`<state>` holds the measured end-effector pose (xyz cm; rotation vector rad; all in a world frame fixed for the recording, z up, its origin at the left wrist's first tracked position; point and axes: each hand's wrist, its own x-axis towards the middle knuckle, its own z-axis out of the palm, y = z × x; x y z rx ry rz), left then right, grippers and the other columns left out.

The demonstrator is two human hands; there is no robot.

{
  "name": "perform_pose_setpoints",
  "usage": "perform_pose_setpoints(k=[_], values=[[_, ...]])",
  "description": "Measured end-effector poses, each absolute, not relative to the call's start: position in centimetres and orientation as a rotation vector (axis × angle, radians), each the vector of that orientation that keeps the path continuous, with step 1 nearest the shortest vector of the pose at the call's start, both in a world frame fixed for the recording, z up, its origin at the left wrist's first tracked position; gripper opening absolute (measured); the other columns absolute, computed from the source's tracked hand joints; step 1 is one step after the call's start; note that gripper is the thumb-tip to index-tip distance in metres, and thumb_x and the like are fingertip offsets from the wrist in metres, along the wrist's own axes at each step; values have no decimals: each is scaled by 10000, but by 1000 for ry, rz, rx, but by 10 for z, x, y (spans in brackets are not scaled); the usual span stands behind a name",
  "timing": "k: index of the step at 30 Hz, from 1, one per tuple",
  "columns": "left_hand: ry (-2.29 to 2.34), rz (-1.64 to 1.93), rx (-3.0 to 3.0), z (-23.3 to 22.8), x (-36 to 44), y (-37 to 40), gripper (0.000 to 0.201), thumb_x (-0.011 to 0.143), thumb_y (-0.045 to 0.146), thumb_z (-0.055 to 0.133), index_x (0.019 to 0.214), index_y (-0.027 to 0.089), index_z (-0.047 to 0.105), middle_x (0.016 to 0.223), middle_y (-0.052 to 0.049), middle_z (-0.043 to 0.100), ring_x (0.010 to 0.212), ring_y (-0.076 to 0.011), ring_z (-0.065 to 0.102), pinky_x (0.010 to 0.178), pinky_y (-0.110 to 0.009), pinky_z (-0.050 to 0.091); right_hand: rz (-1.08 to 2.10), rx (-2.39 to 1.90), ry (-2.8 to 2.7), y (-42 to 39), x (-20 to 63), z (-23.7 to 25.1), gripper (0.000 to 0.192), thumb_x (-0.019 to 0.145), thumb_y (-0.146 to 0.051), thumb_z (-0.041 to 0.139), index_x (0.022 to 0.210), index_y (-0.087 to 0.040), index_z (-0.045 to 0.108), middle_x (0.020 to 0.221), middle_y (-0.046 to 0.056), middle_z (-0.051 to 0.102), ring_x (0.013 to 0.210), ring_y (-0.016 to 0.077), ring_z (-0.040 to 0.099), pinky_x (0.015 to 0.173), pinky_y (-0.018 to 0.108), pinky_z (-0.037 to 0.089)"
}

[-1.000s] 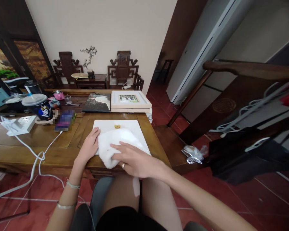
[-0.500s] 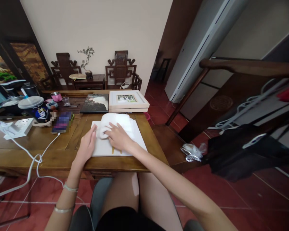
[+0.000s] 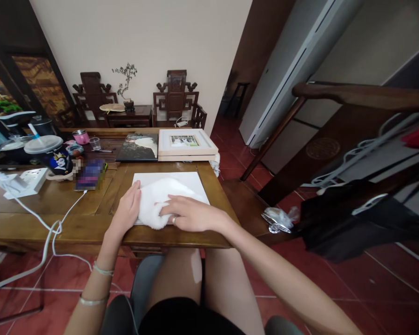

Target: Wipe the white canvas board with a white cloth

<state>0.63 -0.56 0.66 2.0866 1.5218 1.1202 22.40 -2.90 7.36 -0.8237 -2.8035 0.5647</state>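
Cables first, at the far left of the wooden table (image 3: 73, 218): a white power strip (image 3: 28, 179) feeds a white cord (image 3: 56, 228) that loops over the near edge, well left of the white board (image 3: 192, 184) you are working on. Between the strip and the board stand a lidded drink cup (image 3: 52, 156) and a phone (image 3: 90, 174), near each other and clear of your arms.

Your left hand (image 3: 127, 209) lies flat and open on the board's left edge, fingers extended, gripping nothing; it looks placed there to pin the board so it does not slide. Just to its right, touching it, is the white cloth (image 3: 157, 200), bunched on the board's near half. Your right hand (image 3: 192, 214) presses down on the cloth with fingers spread over it, a ring showing; it is pushing on it, not closing around it, apparently to keep the fabric against the surface.

Behind the board sit a dark picture (image 3: 139, 148) and, right of it, a framed photo (image 3: 186, 143); right of the table, a crumpled plastic wrapper (image 3: 279, 218) lies on the red floor
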Motion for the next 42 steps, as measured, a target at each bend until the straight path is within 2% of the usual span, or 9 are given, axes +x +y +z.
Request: perform_pose_setpoints(k=[3, 8, 12, 19, 27, 31, 36, 39, 42], values=[[1541, 1027, 2119, 5, 6, -4, 550, 945, 444, 267, 1290, 91, 511, 1366, -138, 494, 1289, -220, 438, 1108, -391, 285, 615, -919, -2724, -9, 230, 68, 335, 801, -106, 425, 1007, -221, 662, 984, 11, 701, 1015, 221, 593, 1043, 409, 335], [1557, 996, 2162, 3, 4, -2, 518, 943, 409, 297, 1272, 87, 533, 1362, -139, 494, 1297, -219, 427, 1112, -388, 281, 580, -1094, -2534, 31, 224, 53, 335, 837, -150, 402, 1059, -204, 646, 1073, 33, 685, 1056, 243, 567, 1004, 397, 349], [1547, 960, 2219, 1, 3, 0, 479, 927, 394, 340, 1199, 95, 598, 1343, -136, 517, 1295, -232, 428, 1112, -403, 285, 414, -1210, -2461, 54, 200, 47, 343, 851, -150, 383, 1070, -210, 641, 1135, 41, 668, 1052, 238, 576, 994, 383, 343], [1549, 948, 2248, 3, 2, 0, 462, 901, 385, 393, 1198, 99, 601, 1325, -143, 536, 1273, -258, 455, 1095, -417, 311, 363, -1117, -2491, 66, 156, 52, 368, 827, -139, 385, 1083, -187, 644, 1149, 38, 659, 1050, 224, 578, 932, 309, 377], [1542, 942, 2237, -1, 1, 1, 465, 904, 372, 376, 1207, 93, 590, 1358, -150, 499, 1301, -242, 420, 1110, -424, 289, 475, -1220, -2374, 82, 223, 43, 326, 830, -193, 391, 1022, -183, 655, 1164, 40, 650, 1029, 223, 571, 889, 298, 413], [1535, 962, 2231, -2, 0, 0, 435, 902, 361, 386, 1207, 130, 593, 1364, -120, 500, 1299, -233, 424, 1110, -433, 290, 451, -1302, -2288, 69, 262, 35, 306, 842, -200, 371, 967, -165, 648, 1034, 56, 675, 961, 218, 580, 911, 343, 399], [1534, 948, 2235, -1, 1, 0, 466, 902, 366, 378, 1206, 81, 587, 1362, -156, 494, 1306, -241, 414, 1116, -417, 280, 348, -1326, -2324, 30, 283, 32, 277, 833, -160, 379, 925, -185, 639, 836, 15, 672, 828, 192, 593, 1056, 439, 263], [1536, 948, 2234, -1, 2, -1, 470, 904, 368, 375, 1208, 77, 584, 1361, -160, 494, 1307, -242, 411, 1116, -416, 280, 395, -1312, -2376, -1, 291, 36, 298, 808, -132, 382, 944, -187, 642, 893, 36, 674, 901, 217, 600, 1035, 453, 313], [1535, 952, 2233, -1, 2, 0, 452, 906, 365, 369, 1207, 107, 587, 1366, -140, 495, 1307, -239, 412, 1111, -430, 288, 475, -1323, -2398, -34, 299, 47, 326, 778, -126, 408, 972, -221, 652, 990, 41, 675, 1090, 253, 555, 999, 436, 375]])
